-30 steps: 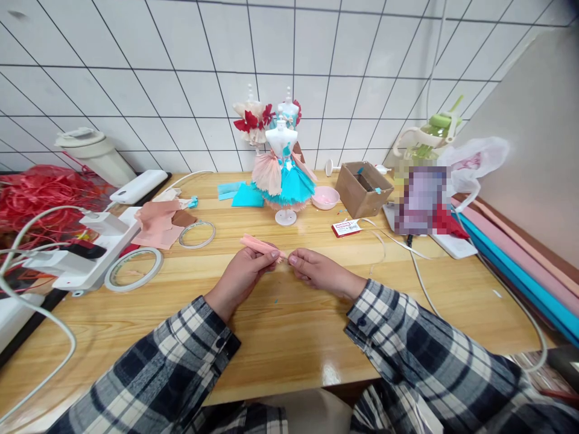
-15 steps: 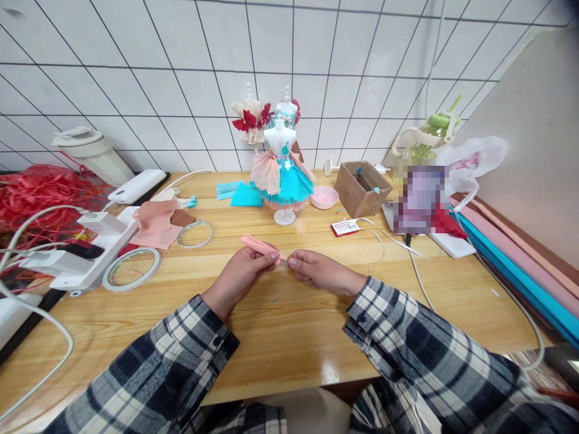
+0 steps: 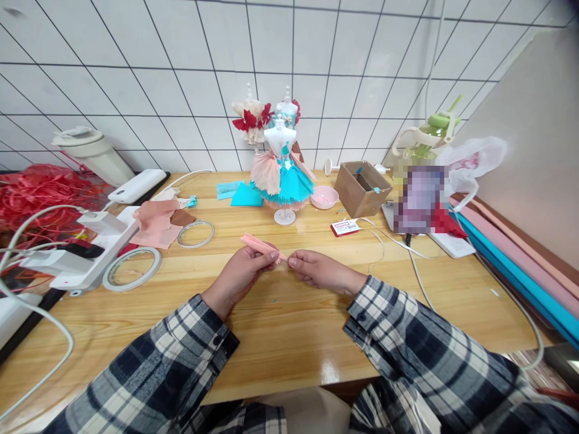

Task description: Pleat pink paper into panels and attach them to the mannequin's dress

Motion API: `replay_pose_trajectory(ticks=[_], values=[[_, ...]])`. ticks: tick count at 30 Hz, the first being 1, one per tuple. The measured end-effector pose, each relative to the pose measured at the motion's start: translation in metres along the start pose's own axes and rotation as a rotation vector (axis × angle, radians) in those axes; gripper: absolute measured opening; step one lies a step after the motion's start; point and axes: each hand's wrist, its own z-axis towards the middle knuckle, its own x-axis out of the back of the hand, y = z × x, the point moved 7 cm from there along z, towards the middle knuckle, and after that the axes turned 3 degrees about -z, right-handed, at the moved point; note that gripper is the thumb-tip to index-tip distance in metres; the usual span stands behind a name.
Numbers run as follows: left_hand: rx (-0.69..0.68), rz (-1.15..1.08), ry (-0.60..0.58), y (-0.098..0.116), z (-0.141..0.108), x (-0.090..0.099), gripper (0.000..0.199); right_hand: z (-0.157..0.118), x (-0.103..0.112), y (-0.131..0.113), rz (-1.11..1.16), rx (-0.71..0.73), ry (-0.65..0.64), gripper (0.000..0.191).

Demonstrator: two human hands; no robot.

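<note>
My left hand (image 3: 244, 271) is closed on a folded piece of pink crepe paper (image 3: 257, 243), gripping it between thumb and fingers just above the table. The paper's right end looks narrow and frayed. My right hand (image 3: 319, 269) is closed in a pinch right beside that end; what its fingertips hold is too small to make out. Behind my hands stands a small white dress form (image 3: 280, 141) wearing a blue and pink paper skirt (image 3: 289, 184). Two more dressed forms, one with a cream and red outfit (image 3: 253, 123), stand behind it.
Left lie pink paper scraps (image 3: 156, 223), two tape rolls (image 3: 132, 269) and a power strip (image 3: 85, 259) with cables. Toward the back are blue paper (image 3: 246, 195), a pink bowl (image 3: 324, 197) and a cardboard box (image 3: 362, 190). A red-and-white card (image 3: 346, 227) and paper rolls (image 3: 520, 259) are at right.
</note>
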Motion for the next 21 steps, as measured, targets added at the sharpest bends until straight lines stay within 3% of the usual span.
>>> replay_pose_trajectory(ticks=[14,21], values=[[0.008,-0.012,-0.013,0.0015,-0.0009,-0.0019,0.019,0.0014,-0.0015,-0.0001,0.014,-0.004,-0.015,0.038],[0.026,-0.085,0.040,-0.0001,-0.0007,0.0012,0.019,0.0000,-0.0004,-0.0007,0.000,-0.028,-0.009,0.039]])
